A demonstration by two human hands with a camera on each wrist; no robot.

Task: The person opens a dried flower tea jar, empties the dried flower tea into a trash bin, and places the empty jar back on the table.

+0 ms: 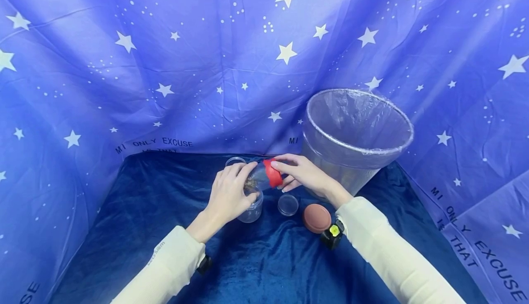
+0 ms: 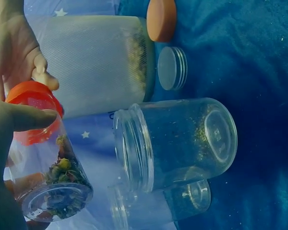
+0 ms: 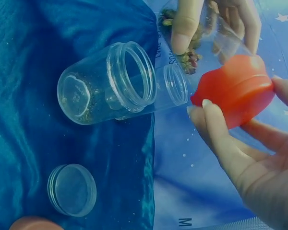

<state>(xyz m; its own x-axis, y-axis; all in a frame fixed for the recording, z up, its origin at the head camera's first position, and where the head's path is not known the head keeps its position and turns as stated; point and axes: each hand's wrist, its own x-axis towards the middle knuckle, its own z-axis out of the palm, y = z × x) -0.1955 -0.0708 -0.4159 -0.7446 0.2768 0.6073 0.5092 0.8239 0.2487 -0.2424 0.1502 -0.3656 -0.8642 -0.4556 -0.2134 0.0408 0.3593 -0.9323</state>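
Observation:
My left hand (image 1: 231,193) grips a clear plastic jar (image 2: 41,165) with dried flowers and leaves (image 2: 65,170) gathered toward its base. The jar is tilted above the cloth, its red lid (image 1: 272,173) toward the right. Fingers and thumb of my right hand (image 1: 307,174) hold that lid, which sits at the jar's mouth. Just below stands an open clear jar (image 2: 182,143) with a few crumbs at its bottom. Behind it is another open clear jar (image 3: 175,86), partly hidden. A clear screw lid (image 1: 288,205) lies to the right of them.
A round brown-orange object (image 1: 317,218) lies near the right wrist. At the back right stands a mesh bin (image 1: 359,145) with a clear plastic liner; dried matter shows through its wall in the left wrist view. Dark blue cloth (image 1: 248,267) covers the surface, and a starry curtain (image 1: 206,65) hangs behind.

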